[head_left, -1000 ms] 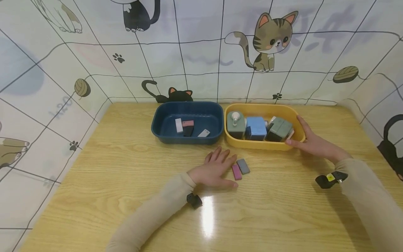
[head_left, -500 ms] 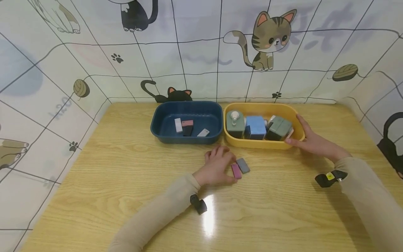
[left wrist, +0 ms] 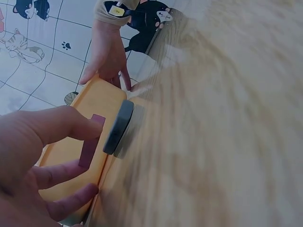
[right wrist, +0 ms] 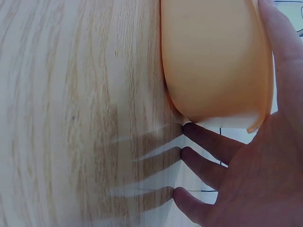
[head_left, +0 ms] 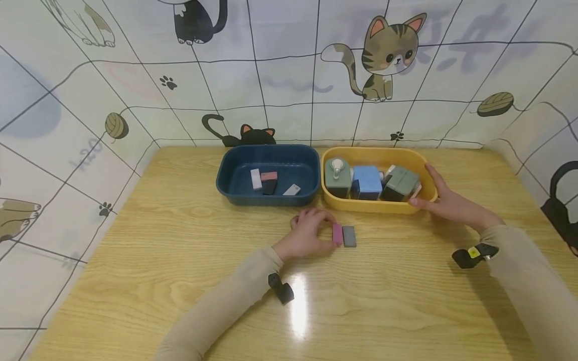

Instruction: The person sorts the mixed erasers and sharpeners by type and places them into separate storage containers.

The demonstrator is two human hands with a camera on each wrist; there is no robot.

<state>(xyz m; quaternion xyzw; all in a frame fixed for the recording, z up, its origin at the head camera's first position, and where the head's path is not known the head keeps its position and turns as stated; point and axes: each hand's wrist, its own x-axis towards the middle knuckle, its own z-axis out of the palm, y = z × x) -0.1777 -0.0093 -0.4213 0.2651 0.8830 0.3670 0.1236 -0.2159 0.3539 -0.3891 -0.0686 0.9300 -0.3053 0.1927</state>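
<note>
My left hand (head_left: 307,235) pinches a small magenta rectangular block (head_left: 337,234) between thumb and finger. In the left wrist view the magenta block (left wrist: 91,142) sits between the fingertips, the other fingers spread below. Just right of it, a grey block (head_left: 349,236) of similar size lies on the table, and the left wrist view shows this grey block (left wrist: 118,126) from its edge. My right hand (head_left: 456,205) rests at the right end of the yellow bin (head_left: 375,206). Its thumb lies along the rim, and its other fingers (right wrist: 199,165) extend straight and spread beside the end wall.
Green and blue box-shaped containers (head_left: 367,183), one with a white pump top, fill the yellow bin. To its left stands a navy bin (head_left: 271,200) holding several small white, pink and black blocks (head_left: 269,186). A cat-print sheet (head_left: 289,85) rises behind the wooden table (head_left: 203,240).
The left hand's fingers have drawn in from spread to a pinch on the magenta block. Both blocks have turned straighter, and the magenta one has shifted slightly away. The right hand stays put.
</note>
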